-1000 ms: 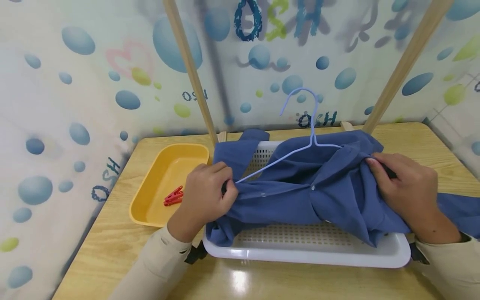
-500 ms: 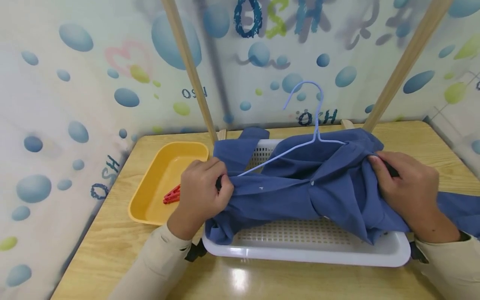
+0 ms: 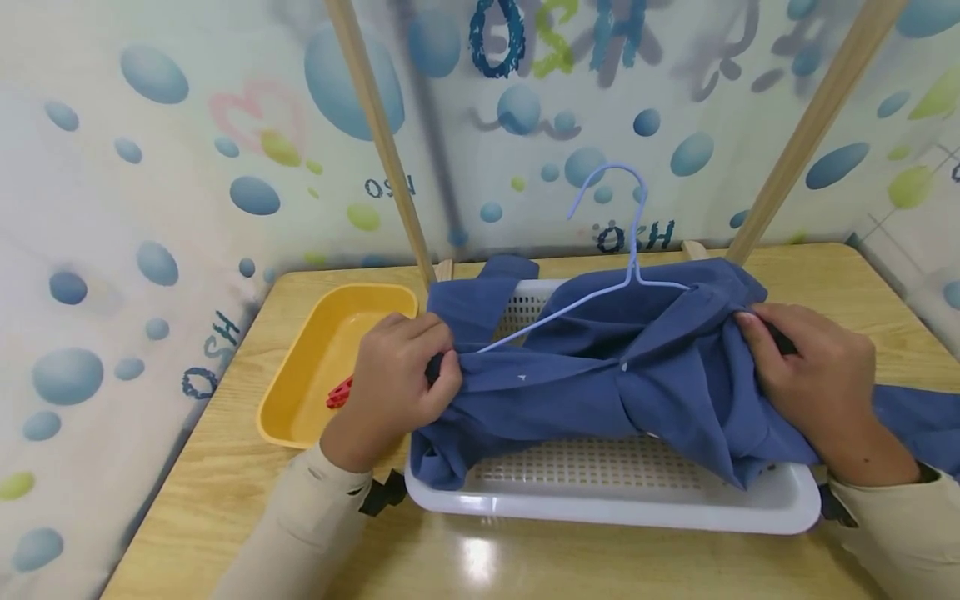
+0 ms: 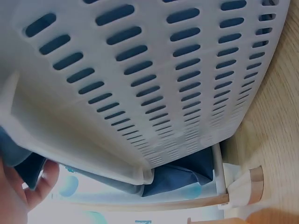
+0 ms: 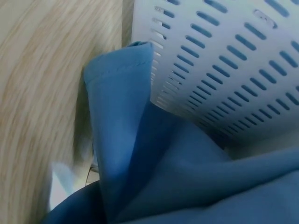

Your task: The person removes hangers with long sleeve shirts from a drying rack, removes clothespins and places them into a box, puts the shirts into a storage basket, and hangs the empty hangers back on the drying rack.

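A blue buttoned shirt (image 3: 555,400) lies bunched across a white perforated basket (image 3: 615,512). Inside its opening sits a light-blue wire hanger (image 3: 577,304), its hook standing up toward the wall and its right arm running under the cloth. My left hand (image 3: 405,367) pinches the shirt's edge by the hanger's left end. On the other side my right hand (image 3: 817,379) grips the cloth with the thumb on top. In the left wrist view, fingers (image 4: 44,184) hold a fold of dark cloth beside the basket wall. A hemmed piece of the shirt (image 5: 117,107) hangs outside the basket in the right wrist view.
A yellow tray (image 3: 281,400) with red clothespins (image 3: 340,392) stands at the left, partly behind my left hand. Two wooden poles (image 3: 382,137) rise behind the basket, before a patterned wall. Everything stands on a wooden table (image 3: 187,508).
The hanger's hook shifted slightly up and right early on. My left hand moved a little left and up, drawing the shirt's edge over the hanger's left end. The right hand stayed nearly still.
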Demonstrator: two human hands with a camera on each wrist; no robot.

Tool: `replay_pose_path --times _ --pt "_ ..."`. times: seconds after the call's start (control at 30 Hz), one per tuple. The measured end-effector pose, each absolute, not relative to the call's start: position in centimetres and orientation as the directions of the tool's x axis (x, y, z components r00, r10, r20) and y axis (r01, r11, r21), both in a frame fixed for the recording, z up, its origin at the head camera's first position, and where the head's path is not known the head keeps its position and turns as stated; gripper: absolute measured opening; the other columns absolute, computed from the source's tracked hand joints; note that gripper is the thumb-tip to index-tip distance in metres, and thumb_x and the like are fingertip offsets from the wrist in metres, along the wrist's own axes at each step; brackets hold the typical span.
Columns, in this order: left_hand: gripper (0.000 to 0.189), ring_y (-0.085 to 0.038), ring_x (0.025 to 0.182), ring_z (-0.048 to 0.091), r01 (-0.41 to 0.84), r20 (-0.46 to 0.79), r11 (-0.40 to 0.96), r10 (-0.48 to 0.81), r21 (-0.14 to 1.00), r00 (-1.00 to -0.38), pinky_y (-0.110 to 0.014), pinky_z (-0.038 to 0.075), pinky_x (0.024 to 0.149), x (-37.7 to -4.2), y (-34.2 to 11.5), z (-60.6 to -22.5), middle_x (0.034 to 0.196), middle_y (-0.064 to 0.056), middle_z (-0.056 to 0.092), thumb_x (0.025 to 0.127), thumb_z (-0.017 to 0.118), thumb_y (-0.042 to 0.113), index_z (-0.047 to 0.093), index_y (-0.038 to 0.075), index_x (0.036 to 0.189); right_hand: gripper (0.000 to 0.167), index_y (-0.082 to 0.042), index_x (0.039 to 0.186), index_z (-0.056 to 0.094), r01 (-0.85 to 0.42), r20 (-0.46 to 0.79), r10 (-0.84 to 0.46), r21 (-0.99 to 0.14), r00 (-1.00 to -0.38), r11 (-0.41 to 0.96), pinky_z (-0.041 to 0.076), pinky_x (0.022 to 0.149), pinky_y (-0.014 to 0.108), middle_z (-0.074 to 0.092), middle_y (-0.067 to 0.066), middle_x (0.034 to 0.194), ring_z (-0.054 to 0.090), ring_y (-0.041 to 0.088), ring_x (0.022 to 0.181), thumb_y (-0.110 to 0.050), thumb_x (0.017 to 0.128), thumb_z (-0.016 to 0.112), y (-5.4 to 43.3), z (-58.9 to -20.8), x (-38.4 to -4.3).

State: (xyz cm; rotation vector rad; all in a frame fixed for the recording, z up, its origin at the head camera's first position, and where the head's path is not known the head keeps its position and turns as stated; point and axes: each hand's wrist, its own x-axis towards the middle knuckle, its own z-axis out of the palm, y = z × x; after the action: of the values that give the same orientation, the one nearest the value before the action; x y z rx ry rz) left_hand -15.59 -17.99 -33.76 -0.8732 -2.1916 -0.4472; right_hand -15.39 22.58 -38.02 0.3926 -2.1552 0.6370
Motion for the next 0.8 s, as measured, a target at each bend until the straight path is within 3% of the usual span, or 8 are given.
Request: replay_pose_path --times 0.17,0.53,0.63,0.7,0.77,0.8 --pt "0.025 -0.018 0.053 0.043 0.707 0.74 0.706 0.453 0.043 -0.497 -0.032 0.038 0.054 -15.44 -18.06 -33.79 0.061 -0.003 0.051 0.084 0.047 0.022 0.052 0.01 0.063 0.032 0.01 0.096 0.071 -0.484 0.789 -0.072 -0.299 -0.611 0.822 0.025 0.094 -0.006 0.071 0.029 0.088 0.068 0.046 0.077 -0.021 0.096 0.063 22.62 -37.89 -15.34" --pt "0.026 -0.018 0.053 0.044 0.723 0.772 0.69 0.448 0.021 -0.45 -0.033 0.039 0.054 -15.68 -18.15 -33.88 0.062 -0.003 0.053 0.084 0.047 0.026 0.052 0.01 0.065 0.038 0.01 0.094 0.071 -0.462 0.788 -0.042 -0.315 -0.614 0.829 0.026 0.092 -0.006 0.07 0.029 0.087 0.066 0.045 0.074 -0.026 0.098 0.061 23.3 -37.96 -15.61" --pt "0.03 -0.019 0.052 0.045 0.731 0.786 0.682 0.447 0.01 -0.427 -0.034 0.04 0.054 -15.8 -18.09 -33.8 0.061 -0.003 0.053 0.087 0.046 0.031 0.053 0.01 0.067 0.033 0.009 0.093 0.072 -0.47 0.802 -0.003 -0.348 -0.598 0.811 0.028 0.092 -0.005 0.07 0.029 0.086 0.071 0.006 0.087 -0.023 0.095 0.065 23.39 -37.99 -15.83" --pt "0.035 -0.019 0.052 0.044 0.74 0.801 0.673 0.447 -0.007 -0.399 -0.034 0.04 0.053 -15.89 -18.02 -33.82 0.06 -0.004 0.053 0.09 0.044 0.034 0.053 0.009 0.067 0.032 0.009 0.091 0.072 -0.481 0.803 0.005 -0.362 -0.596 0.798 0.029 0.091 -0.005 0.07 0.028 0.085 0.057 -0.019 0.092 -0.023 0.094 0.065 23.48 -37.9 -15.88" --pt "0.039 -0.019 0.05 0.043 0.754 0.821 0.656 0.445 -0.028 -0.357 -0.033 0.039 0.051 -15.96 -17.93 -33.95 0.059 -0.004 0.052 0.093 0.042 0.035 0.053 0.009 0.066 0.033 0.007 0.089 0.071 -0.495 0.8 -0.008 -0.364 -0.6 0.789 0.03 0.088 -0.004 0.07 0.027 0.082 0.038 -0.034 0.095 -0.024 0.094 0.065 23.54 -37.81 -15.86" --pt "0.041 -0.018 0.049 0.041 0.761 0.832 0.647 0.443 -0.039 -0.334 -0.032 0.037 0.05 -15.99 -17.89 -34.05 0.058 -0.004 0.051 0.094 0.041 0.036 0.052 0.009 0.065 0.033 0.007 0.087 0.071 -0.5 0.796 -0.022 -0.358 -0.604 0.788 0.03 0.086 -0.004 0.07 0.026 0.08 0.038 -0.034 0.094 -0.025 0.094 0.065 23.53 -37.72 -15.81"
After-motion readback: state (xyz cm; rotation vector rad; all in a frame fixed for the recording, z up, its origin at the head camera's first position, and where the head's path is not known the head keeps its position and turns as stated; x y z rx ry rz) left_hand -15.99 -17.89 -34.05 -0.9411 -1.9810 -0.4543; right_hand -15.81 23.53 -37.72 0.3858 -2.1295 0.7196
